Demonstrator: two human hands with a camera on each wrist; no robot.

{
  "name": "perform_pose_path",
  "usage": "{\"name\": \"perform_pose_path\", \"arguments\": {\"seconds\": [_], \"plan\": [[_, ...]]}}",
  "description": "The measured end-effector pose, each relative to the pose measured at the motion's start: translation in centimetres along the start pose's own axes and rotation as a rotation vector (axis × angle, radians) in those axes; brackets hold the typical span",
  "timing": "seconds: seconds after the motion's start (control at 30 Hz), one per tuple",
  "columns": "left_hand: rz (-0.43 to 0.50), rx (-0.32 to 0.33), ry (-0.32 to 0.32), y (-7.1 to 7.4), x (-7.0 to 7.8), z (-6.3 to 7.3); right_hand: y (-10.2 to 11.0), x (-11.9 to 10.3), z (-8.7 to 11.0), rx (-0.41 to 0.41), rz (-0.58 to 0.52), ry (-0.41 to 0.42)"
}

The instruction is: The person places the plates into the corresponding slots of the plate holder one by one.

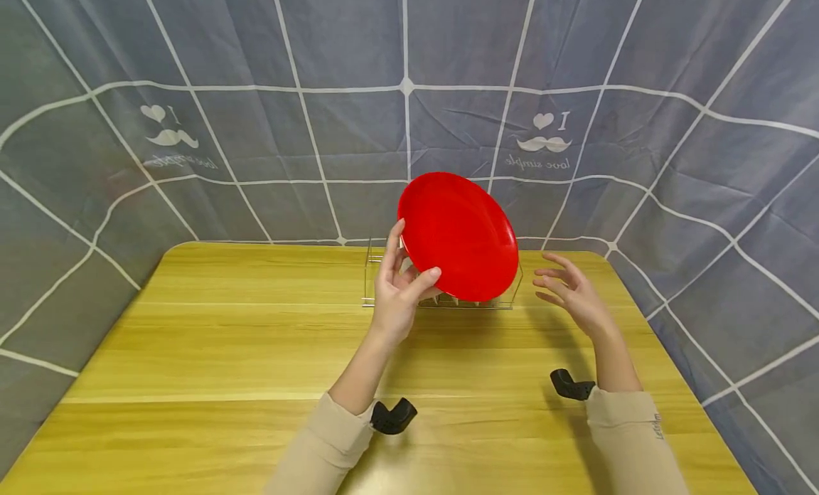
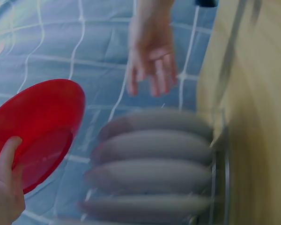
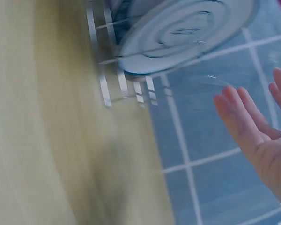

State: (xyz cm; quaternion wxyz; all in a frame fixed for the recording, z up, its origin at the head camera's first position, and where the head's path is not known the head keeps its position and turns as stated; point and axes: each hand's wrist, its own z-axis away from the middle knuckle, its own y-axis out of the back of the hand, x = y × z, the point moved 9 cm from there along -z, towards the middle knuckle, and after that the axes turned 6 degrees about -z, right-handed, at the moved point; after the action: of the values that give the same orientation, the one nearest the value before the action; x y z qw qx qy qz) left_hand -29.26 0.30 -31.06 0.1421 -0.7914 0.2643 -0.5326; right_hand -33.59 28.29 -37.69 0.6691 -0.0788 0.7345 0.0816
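Note:
A round red plate (image 1: 458,235) is tilted up in the air, its face toward the head camera. My left hand (image 1: 399,292) grips it by the lower left rim, thumb on the face and fingers behind. Behind and below it stands a wire dish rack (image 1: 438,307), mostly hidden by the plate in the head view. In the left wrist view several white plates (image 2: 152,176) stand in a row in the rack, blurred. My right hand (image 1: 574,296) hangs to the right of the rack, its fingers loosely bent and holding nothing.
The rack stands at the back of a wooden table (image 1: 224,353), close to a grey-blue curtain (image 1: 352,136) with white grid lines. Curtain also hangs along both sides. A black wrist mount (image 1: 393,416) sticks out from the left sleeve, another (image 1: 571,385) from the right.

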Motion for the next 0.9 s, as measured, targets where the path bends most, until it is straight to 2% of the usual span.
{"name": "perform_pose_path", "arguments": {"seconds": [0.13,0.27,0.57,0.73,0.8,0.9], "plan": [[0.0,0.036,-0.029,1.9,2.0,-0.7,-0.8,1.8,-1.5,0.011,0.134,-0.054],[-0.017,0.073,-0.06,3.9,4.0,-1.3,-1.2,2.5,-2.6,0.033,0.196,-0.049],[-0.061,0.188,-0.13,8.9,8.3,-1.9,-0.7,3.3,-3.5,0.088,0.203,0.005],[-0.119,0.24,-0.133,11.2,9.1,-2.0,-0.3,3.9,-3.6,0.095,0.169,0.012],[-0.152,0.245,-0.111,11.7,9.0,-2.0,-0.3,4.1,-3.8,0.084,0.155,0.005],[-0.272,0.231,-0.058,12.2,8.1,-2.1,-0.3,4.3,-4.0,0.073,0.163,-0.017]]}}
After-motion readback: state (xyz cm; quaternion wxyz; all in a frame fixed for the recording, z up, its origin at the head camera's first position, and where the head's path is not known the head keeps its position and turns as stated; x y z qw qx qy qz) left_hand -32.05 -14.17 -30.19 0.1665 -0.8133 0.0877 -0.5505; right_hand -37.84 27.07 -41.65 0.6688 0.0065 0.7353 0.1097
